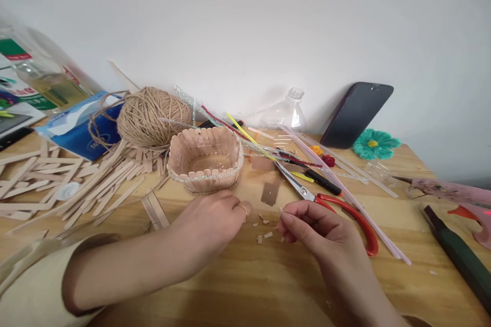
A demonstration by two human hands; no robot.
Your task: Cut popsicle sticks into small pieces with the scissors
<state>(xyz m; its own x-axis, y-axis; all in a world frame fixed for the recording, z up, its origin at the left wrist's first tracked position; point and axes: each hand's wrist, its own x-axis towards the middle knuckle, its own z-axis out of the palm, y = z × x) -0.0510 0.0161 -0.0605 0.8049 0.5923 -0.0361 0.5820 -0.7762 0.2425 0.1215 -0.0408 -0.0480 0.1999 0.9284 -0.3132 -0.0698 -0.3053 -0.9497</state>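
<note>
My left hand [217, 219] is closed, its fingers curled down in front of the small wooden-stick basket [205, 161]; its fingertips and anything in them are hidden. A glittery pale strand runs around the basket's rim. My right hand [318, 230] is pinched at thumb and index finger, with something tiny and pale at the tips that I cannot make out. Small wood scraps [264, 237] lie on the table between the hands. Red-handled scissors [307, 191] rest open just behind my right hand.
Loose craft sticks [111, 184] and a twine ball [151, 115] are at the left. Pipe cleaners [230, 130], a cut bottle [291, 110] and a leaning phone [356, 115] stand or lie behind. A pink glue gun [452, 194] and dark green tool [460, 255] lie right.
</note>
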